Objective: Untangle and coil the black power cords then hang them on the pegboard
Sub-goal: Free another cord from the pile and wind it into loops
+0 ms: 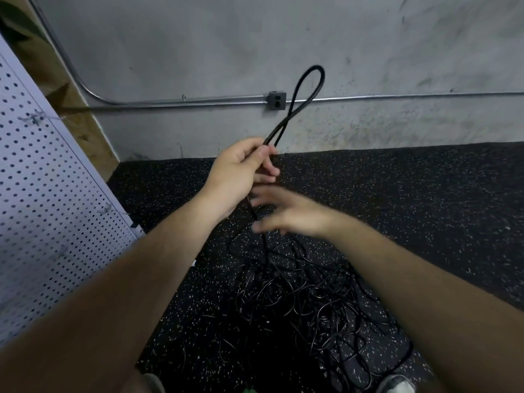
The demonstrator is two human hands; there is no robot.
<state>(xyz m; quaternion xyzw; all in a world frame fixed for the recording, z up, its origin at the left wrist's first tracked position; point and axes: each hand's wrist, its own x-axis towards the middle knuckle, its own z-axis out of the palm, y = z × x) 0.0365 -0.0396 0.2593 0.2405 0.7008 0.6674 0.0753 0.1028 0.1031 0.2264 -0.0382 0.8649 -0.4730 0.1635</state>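
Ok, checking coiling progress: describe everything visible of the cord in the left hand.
The black cord, smooth round cable, forms one narrow loop rising above the left hand, which grips both strands. Below the hand it drops into the tangled pile on the floor. No plug shows.

The right hand [286, 214] is a blur, so nobody can tell if it touches the thin black power cord [288, 112]. Part of that cord hides inside the left hand [238, 171]. The holed white pegboard [42, 194] and a grey shoe [395, 384] are cut off by the edges.
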